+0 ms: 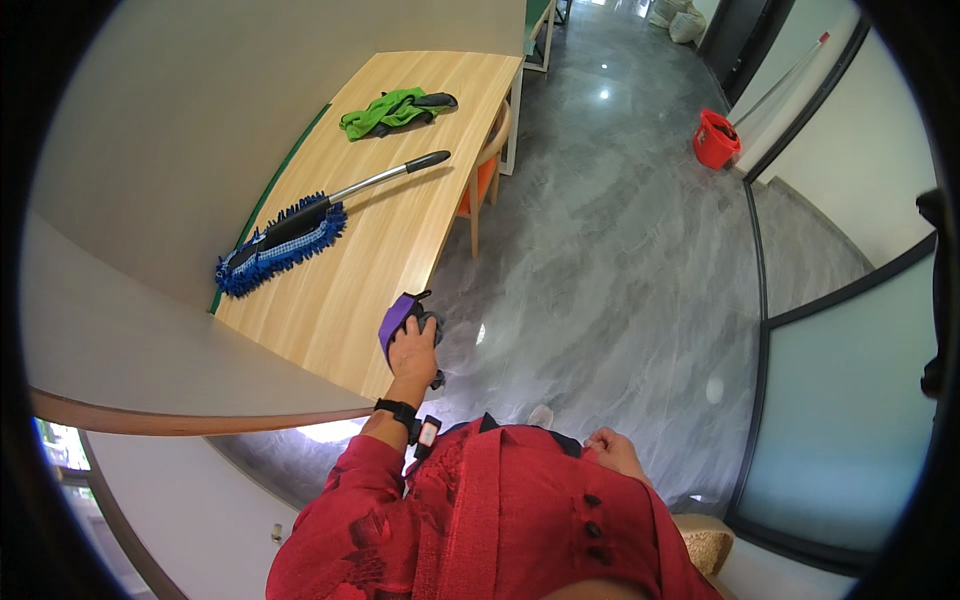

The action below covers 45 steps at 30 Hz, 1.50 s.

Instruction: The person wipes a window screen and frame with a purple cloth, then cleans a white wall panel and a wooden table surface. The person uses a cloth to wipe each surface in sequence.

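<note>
My left hand (pixel 414 355) holds a purple-and-dark-grey cloth item (pixel 396 321) at the near front edge of the light wooden table (pixel 352 292). The fingers cover part of it, and a dark portion hangs past the edge. A black strap loop shows at its top. My right hand (pixel 613 451) is beside the hem of the red jacket, its fingers curled; I cannot tell whether they grip anything. Farther up the table lie a blue microfiber duster (pixel 289 244) with a metal handle and a green-and-black cloth item (pixel 397 112), crumpled.
Grey partition panels (pixel 187 135) border the table. A wooden chair (pixel 487 180) with an orange seat is tucked under it. On the grey marbled floor (pixel 600 270), a red bucket (pixel 715 140) holds a long-handled tool. A frosted glass panel (pixel 840 420) stands at right, and a woven basket (pixel 705 541) lower right.
</note>
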Each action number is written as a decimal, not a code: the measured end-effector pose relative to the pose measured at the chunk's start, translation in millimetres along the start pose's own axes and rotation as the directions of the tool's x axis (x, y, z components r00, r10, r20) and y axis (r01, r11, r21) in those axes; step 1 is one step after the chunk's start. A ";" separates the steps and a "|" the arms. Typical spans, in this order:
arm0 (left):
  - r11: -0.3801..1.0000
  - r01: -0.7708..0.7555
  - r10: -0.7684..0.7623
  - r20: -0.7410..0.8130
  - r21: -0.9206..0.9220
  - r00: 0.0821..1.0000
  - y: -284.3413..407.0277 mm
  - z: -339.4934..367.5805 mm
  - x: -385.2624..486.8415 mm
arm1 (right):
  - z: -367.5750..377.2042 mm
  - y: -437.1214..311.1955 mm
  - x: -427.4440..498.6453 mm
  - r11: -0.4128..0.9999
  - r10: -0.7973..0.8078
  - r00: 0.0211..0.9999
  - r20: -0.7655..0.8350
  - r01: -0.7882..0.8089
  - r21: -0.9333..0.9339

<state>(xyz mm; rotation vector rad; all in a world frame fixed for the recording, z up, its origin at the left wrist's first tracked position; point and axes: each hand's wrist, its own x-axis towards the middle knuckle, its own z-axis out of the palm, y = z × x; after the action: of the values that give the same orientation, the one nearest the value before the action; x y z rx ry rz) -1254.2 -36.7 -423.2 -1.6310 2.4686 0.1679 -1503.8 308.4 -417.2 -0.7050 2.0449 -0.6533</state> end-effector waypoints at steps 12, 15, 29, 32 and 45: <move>0.997 0.073 -0.073 0.072 0.009 0.995 31.4 -25.2 53.5 | -74.2 37.0 88.6 0.998 -0.048 0.986 0.157 0.054 -0.033; 0.998 0.057 -0.056 0.048 -0.014 0.997 45.8 -34.9 90.0 | -80.0 34.1 118.2 0.994 -0.088 0.977 0.192 0.098 -0.043; 0.990 -0.122 0.122 0.006 -0.070 0.992 112.6 -79.2 314.9 | -120.5 -91.0 271.0 0.997 -0.032 0.991 0.131 0.040 -0.059; 0.985 -0.155 0.155 -0.003 -0.076 0.988 124.1 -85.6 354.7 | -125.0 -109.3 299.3 0.982 -0.138 0.986 0.093 0.149 -0.118; 0.984 -0.072 0.076 0.022 -0.162 0.997 177.4 -117.6 478.3 | -218.9 -161.9 485.2 0.967 -0.113 0.949 0.294 0.173 -0.187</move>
<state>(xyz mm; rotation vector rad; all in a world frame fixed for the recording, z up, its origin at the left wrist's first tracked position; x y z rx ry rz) -1610.6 -419.8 -409.1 -1.5846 2.5550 0.4082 -1881.4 -97.1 -467.1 -1.0187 1.8247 -0.3924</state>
